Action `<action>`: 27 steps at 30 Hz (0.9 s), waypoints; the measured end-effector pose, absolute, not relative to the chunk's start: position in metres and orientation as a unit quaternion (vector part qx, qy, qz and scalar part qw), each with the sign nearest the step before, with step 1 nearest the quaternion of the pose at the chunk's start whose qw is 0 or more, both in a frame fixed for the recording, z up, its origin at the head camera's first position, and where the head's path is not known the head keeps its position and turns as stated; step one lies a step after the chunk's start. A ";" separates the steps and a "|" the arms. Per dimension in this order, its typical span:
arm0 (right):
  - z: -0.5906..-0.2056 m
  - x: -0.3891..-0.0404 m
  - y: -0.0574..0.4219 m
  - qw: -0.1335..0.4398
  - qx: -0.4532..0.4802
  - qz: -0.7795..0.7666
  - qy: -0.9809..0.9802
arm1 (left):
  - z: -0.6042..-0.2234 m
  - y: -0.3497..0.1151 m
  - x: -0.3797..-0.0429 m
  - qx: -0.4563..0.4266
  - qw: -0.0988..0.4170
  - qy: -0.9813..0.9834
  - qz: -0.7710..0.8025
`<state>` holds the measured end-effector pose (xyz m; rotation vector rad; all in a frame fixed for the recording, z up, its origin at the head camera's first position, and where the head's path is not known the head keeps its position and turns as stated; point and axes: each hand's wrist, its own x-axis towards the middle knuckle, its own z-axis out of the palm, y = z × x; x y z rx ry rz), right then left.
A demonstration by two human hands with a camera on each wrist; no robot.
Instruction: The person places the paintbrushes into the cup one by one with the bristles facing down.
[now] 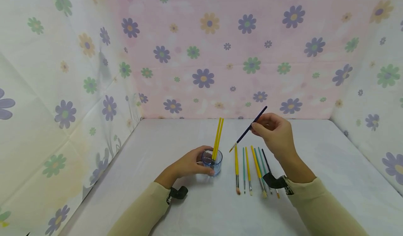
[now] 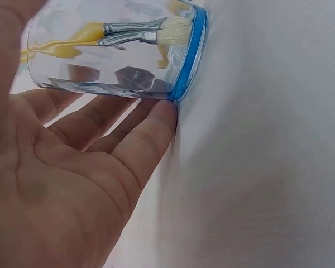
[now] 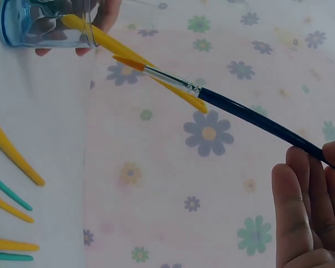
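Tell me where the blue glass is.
In the head view, the blue glass stands on the table, held by the left hand, just left of the paintbrushes laid in a row; two yellow brushes lean inside it.

The cup is smooth and glossy, of glass or perhaps clear plastic. The dark brush has a glossy handle and a shiny metal ferrule; the sleeves are of matt cloth.
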<state>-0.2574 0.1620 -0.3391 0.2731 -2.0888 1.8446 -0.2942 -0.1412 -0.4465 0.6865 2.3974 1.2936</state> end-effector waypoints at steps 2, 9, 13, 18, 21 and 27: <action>-0.341 -0.257 0.158 0.168 0.104 0.651 -0.733 | -0.445 -0.142 -0.293 0.239 0.163 0.846 0.448; -0.349 -0.256 0.144 0.153 0.113 0.640 -0.744 | -0.444 -0.142 -0.292 0.232 0.156 0.858 0.431; -0.355 -0.258 0.139 0.146 0.121 0.637 -0.748 | -0.443 -0.140 -0.291 0.230 0.159 0.854 0.438; -0.353 -0.252 0.132 0.127 0.133 0.635 -0.750 | -0.443 -0.140 -0.290 0.238 0.159 0.852 0.438; -0.350 -0.247 0.128 0.113 0.142 0.634 -0.752 | -0.444 -0.140 -0.291 0.240 0.158 0.854 0.434; -0.370 -0.261 0.123 0.095 0.144 0.632 -0.756 | -0.442 -0.140 -0.291 0.245 0.160 0.854 0.430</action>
